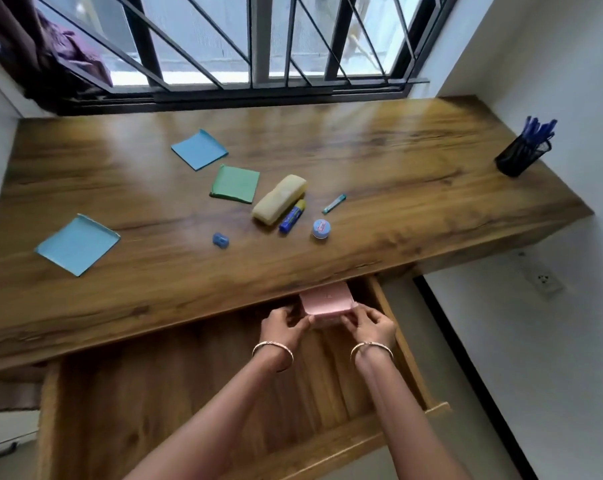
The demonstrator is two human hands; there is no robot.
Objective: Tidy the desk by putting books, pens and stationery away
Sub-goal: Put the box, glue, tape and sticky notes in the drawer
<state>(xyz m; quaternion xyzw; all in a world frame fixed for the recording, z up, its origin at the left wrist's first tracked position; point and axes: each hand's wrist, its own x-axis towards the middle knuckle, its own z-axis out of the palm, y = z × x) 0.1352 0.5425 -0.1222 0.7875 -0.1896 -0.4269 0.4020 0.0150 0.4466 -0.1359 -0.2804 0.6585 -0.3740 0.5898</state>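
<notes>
Both our hands, left hand (283, 325) and right hand (372, 323), pinch a pink sticky-note pad (327, 301) inside the open wooden drawer (196, 403); coloured pads, glue stick (292, 216) and yellow case (279, 199) remain on the wooden desk (397, 174).

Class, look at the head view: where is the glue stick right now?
The glue stick lies mid-desk, against the yellow pouch's right side, with the round blue tub just to its right.

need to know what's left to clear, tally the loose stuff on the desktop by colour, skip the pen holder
Blue: 5 (paper pad, paper pad, sharpener, glue stick, round tub)
Green: 1 (paper pad)
Yellow: 1 (pouch)
Teal: 1 (small tube)
Total: 8
</notes>
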